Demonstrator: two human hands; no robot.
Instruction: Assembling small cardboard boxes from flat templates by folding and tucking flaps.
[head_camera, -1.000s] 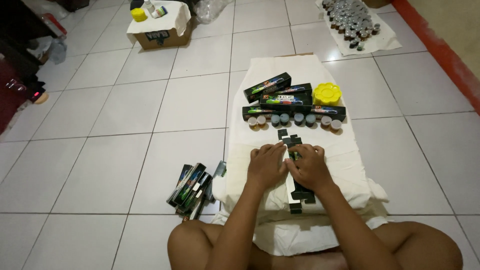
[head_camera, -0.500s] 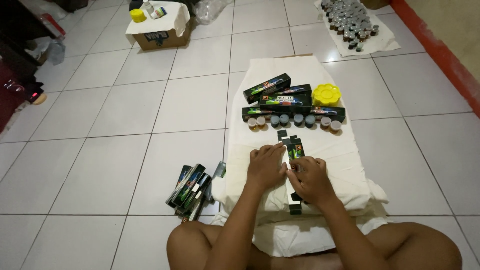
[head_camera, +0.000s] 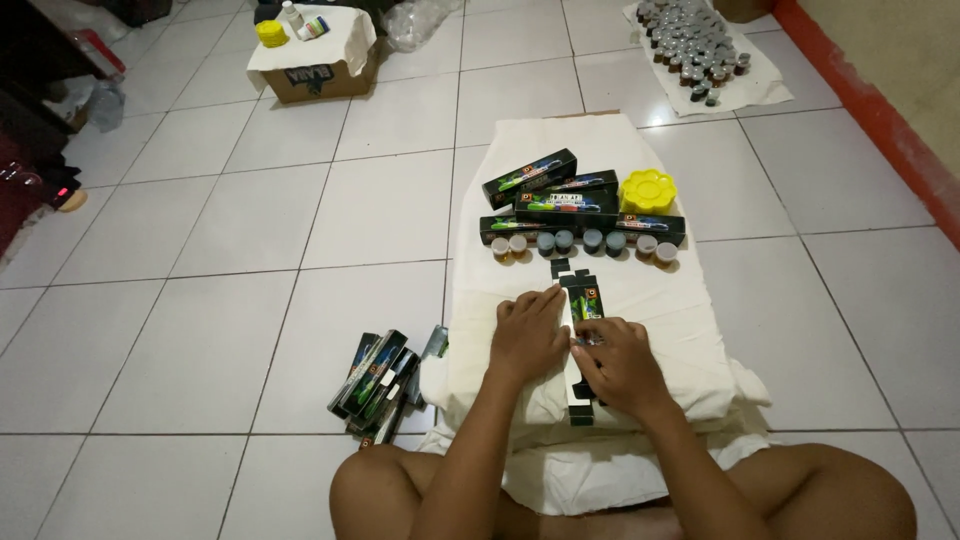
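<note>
Cream cloth (head_camera: 660, 330) is lying spread over the white tiled floor (head_camera: 200, 300), and I am taking it as my landmark. On its near half a flattened black carton (head_camera: 581, 345) is lying lengthwise, its far end pointing away from me. My left hand (head_camera: 528, 335) is resting palm down on the cloth just beside the carton's left edge, fingers flat and gripping nothing. My right hand (head_camera: 622, 366) is lying over the carton's middle, fingers curled onto it; I cannot tell whether they are pinching it or only pressing it down.

At the cloth's far half a row of small round jars (head_camera: 583, 243) is standing, touching a long black box behind them. Behind that, more black boxes (head_camera: 553, 187) are sitting stacked at angles, with a yellow flower-shaped palette (head_camera: 647, 190) beside them on the right. Off the cloth's left edge, near my left knee, a pile of black cartons (head_camera: 378, 385) is lying on the tiles. Well beyond the cloth's far right corner, many small jars (head_camera: 692, 45) are crowding another white sheet. Far off to the left, a cardboard box (head_camera: 315, 62) draped with cloth is standing.
</note>
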